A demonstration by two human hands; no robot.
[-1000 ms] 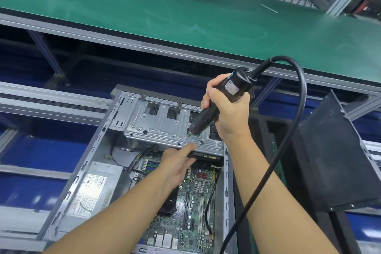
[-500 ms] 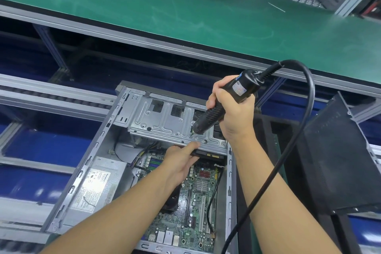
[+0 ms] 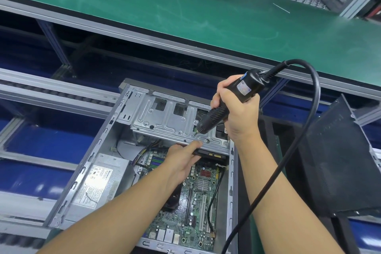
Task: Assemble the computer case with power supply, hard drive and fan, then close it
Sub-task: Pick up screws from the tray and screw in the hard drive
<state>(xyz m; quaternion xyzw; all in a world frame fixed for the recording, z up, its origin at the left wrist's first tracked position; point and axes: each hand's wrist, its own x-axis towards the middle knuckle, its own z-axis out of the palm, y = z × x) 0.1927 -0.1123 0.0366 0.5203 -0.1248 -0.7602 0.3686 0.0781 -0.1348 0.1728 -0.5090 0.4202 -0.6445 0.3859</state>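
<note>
The person's bare left forearm is showing across the lower left of the frame, smooth and sleeveless, widening toward the bottom edge. The bare right forearm is showing at lower right, equally uncovered. The bare left hand and the bare right hand are showing ungloved near the centre.

hard drive largely under drive cage, screwdriver tip — perhaps touching it — indistinct

— What is the case made of?
— Grey metal, bare and a bit shiny. The sticker inside looks glossy.
— And the screwdriver?
— Black plastic with a bumpy grip. Its cord is smooth. The green belt looks dull.
</note>
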